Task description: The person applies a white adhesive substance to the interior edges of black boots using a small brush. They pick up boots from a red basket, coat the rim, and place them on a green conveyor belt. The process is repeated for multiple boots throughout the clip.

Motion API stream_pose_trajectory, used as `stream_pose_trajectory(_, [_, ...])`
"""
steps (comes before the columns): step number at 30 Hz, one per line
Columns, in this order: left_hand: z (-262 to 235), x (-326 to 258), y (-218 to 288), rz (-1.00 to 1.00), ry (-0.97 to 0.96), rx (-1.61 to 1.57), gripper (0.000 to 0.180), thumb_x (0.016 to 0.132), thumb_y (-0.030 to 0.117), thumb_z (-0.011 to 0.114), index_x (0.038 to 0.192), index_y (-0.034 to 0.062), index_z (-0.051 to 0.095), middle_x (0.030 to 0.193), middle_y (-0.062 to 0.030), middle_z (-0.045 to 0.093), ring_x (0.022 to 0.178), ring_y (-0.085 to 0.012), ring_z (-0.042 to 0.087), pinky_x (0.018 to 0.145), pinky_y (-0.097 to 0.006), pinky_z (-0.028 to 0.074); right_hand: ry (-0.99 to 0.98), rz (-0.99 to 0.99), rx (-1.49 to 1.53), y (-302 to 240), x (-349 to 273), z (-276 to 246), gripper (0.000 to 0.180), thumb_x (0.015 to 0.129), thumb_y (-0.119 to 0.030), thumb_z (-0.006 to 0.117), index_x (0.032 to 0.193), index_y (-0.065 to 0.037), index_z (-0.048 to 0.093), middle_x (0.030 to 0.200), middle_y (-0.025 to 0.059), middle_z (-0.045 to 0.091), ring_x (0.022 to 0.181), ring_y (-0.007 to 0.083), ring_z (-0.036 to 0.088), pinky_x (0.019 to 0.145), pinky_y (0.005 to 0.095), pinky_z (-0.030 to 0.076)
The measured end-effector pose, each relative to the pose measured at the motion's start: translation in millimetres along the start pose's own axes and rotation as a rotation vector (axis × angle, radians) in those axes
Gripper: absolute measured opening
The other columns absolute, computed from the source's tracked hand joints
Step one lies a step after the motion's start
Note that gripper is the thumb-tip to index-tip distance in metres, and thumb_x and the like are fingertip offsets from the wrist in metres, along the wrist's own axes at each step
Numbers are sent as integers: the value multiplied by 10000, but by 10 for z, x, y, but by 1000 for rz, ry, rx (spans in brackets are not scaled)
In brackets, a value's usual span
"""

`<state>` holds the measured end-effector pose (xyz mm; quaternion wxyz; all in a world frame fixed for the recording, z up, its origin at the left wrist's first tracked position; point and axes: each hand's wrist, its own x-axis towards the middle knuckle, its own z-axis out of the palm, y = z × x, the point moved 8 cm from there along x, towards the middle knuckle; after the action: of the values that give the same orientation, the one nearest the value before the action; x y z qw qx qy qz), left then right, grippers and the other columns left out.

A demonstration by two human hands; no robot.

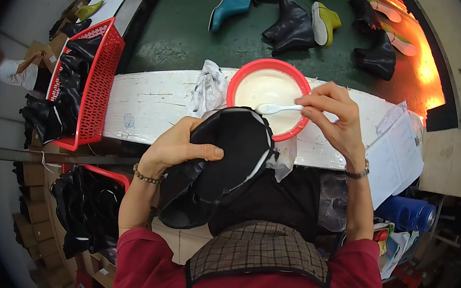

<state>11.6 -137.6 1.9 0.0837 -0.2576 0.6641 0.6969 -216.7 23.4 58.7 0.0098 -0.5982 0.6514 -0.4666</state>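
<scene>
My left hand point(177, 147) grips a black boot point(238, 150), the thumb lying across its flat dark underside. A whitish line runs along part of that underside's edge. Between the fingertips of my right hand point(335, 113) is a slim white brush point(283, 108), shaped like a toothbrush. Its head meets the boot's upper edge in view; whether it touches I cannot tell. Behind the boot stands a red-rimmed bowl point(235, 80) with creamy white liquid point(264, 86), under the brush. A stained white rag point(208, 88) lies left of the bowl.
The white bench point(150, 102) borders a green conveyor belt point(178, 48) carrying black, teal and yellow-green boots, with an orange glow at right. Red baskets point(95, 85) of black boots stand left. Papers point(395, 155) and a blue flask point(406, 213) are at right. Someone point(19, 71) works far left.
</scene>
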Motion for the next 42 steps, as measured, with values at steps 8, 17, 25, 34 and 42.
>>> stream_pose_trajectory(8, [-136,-54,212,154,247,-39,223,830,126,817,951,-26,709,808,-23,690,719,-65,612,658,-226,490,22,-2,-74,-9,-70,21,203,790,-121,835,991,-117,810,884,-3,685,840,137,582,820,307,367])
stream_pose_trajectory(17, [-246,4,300,322,330,-92,226,863,112,805,997,-36,698,859,-37,714,759,-76,634,706,-237,517,-2,74,28,62,-135,87,196,817,-76,809,1012,-88,803,902,22,674,897,170,587,818,309,429])
stream_pose_trajectory(25, [-564,-104,503,506,734,256,332,865,62,760,1156,-64,661,1001,-90,733,913,-161,688,827,-305,548,19,297,-65,409,-175,15,148,852,-190,787,977,-113,801,855,31,670,758,167,604,774,331,392])
stream_pose_trajectory(34, [-1221,-128,-704,415,866,660,1201,708,233,921,1597,-48,164,1383,-249,555,1247,-322,590,1025,-404,478,-23,247,-552,370,-336,59,107,811,-230,774,861,-137,787,816,19,647,779,231,629,685,381,473])
stream_pose_trajectory(42, [-712,-359,-822,104,862,952,1354,579,160,897,1633,65,52,1568,-286,281,1394,-505,363,1145,-523,355,-52,406,-440,510,-483,-48,117,860,-184,782,935,-95,788,802,51,665,654,201,626,607,320,480])
